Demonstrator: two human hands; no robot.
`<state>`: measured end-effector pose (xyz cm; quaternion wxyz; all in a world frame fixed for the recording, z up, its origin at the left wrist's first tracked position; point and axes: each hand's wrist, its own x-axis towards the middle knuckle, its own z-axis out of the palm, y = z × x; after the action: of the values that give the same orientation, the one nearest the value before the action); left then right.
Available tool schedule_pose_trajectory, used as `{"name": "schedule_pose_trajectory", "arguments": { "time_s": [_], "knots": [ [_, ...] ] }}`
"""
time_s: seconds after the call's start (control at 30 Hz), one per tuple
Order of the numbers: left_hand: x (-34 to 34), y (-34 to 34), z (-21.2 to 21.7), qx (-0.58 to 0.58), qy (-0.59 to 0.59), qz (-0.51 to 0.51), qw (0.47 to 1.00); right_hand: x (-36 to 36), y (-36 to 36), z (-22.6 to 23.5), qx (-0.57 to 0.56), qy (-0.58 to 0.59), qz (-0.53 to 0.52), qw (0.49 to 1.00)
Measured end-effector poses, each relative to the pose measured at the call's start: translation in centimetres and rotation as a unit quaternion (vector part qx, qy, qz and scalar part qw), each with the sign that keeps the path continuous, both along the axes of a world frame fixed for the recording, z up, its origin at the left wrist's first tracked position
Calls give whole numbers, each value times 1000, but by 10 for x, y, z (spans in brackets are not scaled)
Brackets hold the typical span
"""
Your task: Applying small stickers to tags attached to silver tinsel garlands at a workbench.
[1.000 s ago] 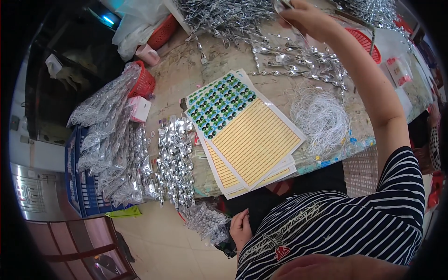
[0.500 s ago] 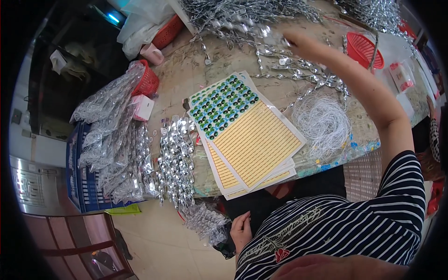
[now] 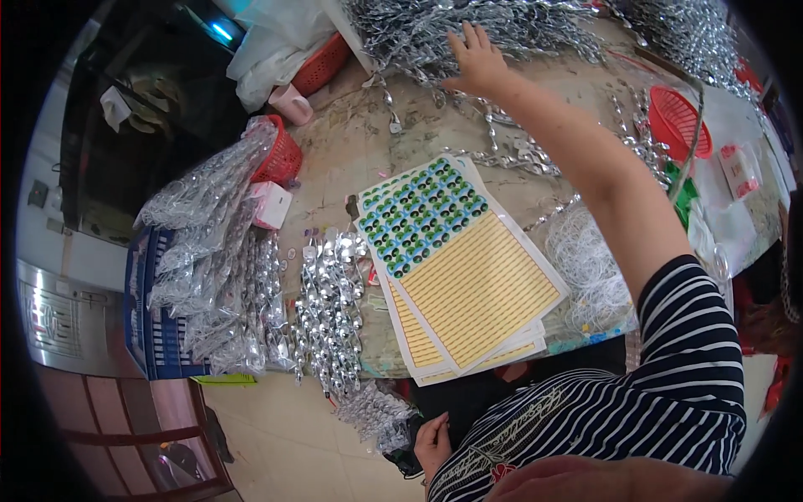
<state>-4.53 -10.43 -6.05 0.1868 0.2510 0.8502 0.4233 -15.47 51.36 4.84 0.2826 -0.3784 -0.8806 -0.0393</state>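
- Right hand [image 3: 478,60]: stretched to the far side of the table [image 3: 351,151], fingers spread wide and flat, palm down on the silver heap [image 3: 435,29]. It grips nothing that can be seen.
- Left hand [image 3: 432,443]: low at the person's lap, below the table edge, beside a bunch of silver trim [image 3: 376,414]. Whether it is closed on anything cannot be told.
- Far left: bagged silver bundles [image 3: 209,209] lie over a blue crate [image 3: 150,335]; a red basket [image 3: 280,159] and a small pink box [image 3: 272,205] sit just beside them.
- Left of centre: rows of silver pieces [image 3: 330,309] hang over the near edge.
- Centre: stacked sticker sheets [image 3: 468,284], the top one part green dots, part yellow strips.
- Right of centre: a white thread coil [image 3: 590,263], near the sheets.
- Far right: a second red basket [image 3: 679,121].
- Step judged in hand: reaching into the heap to pick out a strand; no strand is lifted yet.
- Next move, as judged: the fingers must close on a single strand and draw it free of the tangle, clear of the loose chains [image 3: 510,159] lying between heap and sheets.
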Motion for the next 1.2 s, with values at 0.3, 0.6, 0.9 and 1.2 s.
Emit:
{"name": "schedule_pose_trajectory", "arguments": {
  "time_s": [0.3,0.6,0.9,1.2],
  "knots": [
    [18,-107,-90,112,-200,93,969,-33,20,-15,-8,-66,-78,995],
    [12,-115,-86,63,-257,53,963,-41,-8,-26,-47,-80,-98,991],
    [5,-119,-85,17,-287,65,956,-28,34,-37,-25,-48,-23,998],
    [13,-43,-14,-105,-279,125,946,-4,40,-6,-109,-86,-3,990]
  ]
}}
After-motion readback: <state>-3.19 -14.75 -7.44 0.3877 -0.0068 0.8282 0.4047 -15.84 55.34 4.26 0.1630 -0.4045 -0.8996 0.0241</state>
